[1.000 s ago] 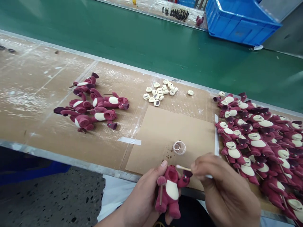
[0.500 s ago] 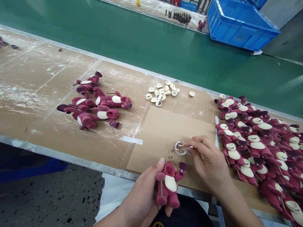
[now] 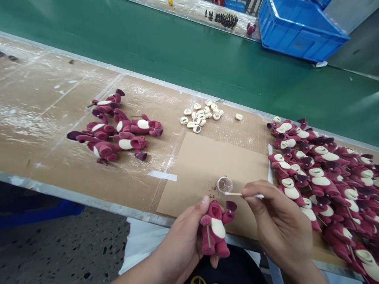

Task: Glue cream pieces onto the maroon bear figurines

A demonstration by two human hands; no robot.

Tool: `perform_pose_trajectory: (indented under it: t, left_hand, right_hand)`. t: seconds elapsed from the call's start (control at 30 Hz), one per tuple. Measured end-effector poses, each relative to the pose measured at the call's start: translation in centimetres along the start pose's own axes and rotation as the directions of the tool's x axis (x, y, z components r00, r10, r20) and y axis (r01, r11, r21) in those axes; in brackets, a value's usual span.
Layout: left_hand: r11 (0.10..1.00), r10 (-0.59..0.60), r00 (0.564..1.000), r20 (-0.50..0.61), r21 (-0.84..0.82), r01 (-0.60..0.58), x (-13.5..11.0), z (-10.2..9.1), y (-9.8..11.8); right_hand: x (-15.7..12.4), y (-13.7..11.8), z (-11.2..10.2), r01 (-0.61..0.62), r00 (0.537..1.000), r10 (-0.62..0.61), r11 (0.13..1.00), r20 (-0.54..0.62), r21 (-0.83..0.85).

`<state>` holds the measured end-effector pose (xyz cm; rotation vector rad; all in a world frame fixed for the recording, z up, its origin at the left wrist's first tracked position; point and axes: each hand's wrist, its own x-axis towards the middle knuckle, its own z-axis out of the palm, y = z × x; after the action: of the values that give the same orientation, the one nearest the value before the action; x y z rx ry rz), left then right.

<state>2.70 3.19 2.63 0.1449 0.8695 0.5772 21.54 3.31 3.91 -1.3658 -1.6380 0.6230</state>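
As cotton swab [image 3: 235, 194], pinched in right hand [image 3: 280, 221], is drawn out of clear cup [image 3: 224, 185], apparently freshly dipped, magenta bear figurine [image 3: 216, 228] is gripped by left hand [image 3: 186, 234].

Item one: we record a maroon toy figure [image 3: 216, 232] with a cream belly and a hollow, open face. A brown stick runs down its front on one side; the other arm is raised, a dark purple, cupped piece at its end. It sits nearly upright, front facing up toward us, gripped in the left hand [image 3: 188, 232].

Item two: we enter a cotton swab [image 3: 236, 193], pale stick, white at both ends, held nearly level between thumb and fingers of the right hand [image 3: 281, 225].

Item three: we note a small, clear, round cup [image 3: 224, 183] on cardboard [image 3: 210, 157], its near rim just beside the swab's tip.
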Motion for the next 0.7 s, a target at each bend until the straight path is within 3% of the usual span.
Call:
perform_pose_trajectory:
  t: [0.13, 0.3, 0.7]
  left_hand:
    - [1.000, 0.005, 1.000, 0.019, -0.021, -0.005, 0.1, 0.3, 0.0]
    - [0.999, -0.006, 0.999, 0.048, -0.052, 0.009, -0.1, 0.2, 0.0]
    - [0.997, 0.011, 0.998, 0.060, -0.078, -0.006, -0.6, 0.3, -0.1]
  right_hand:
    - [-0.4, -1.5, -0.3, 0.101, 0.985, -0.119, 0.985, 0.127, 0.140]
    - [0.0, -1.7, 0.1, 0.247, 0.944, -0.266, 0.962, 0.194, 0.121]
    - [-1.6, -0.9, 0.4, 0.293, 0.935, -0.309, 0.950, 0.173, 0.111]
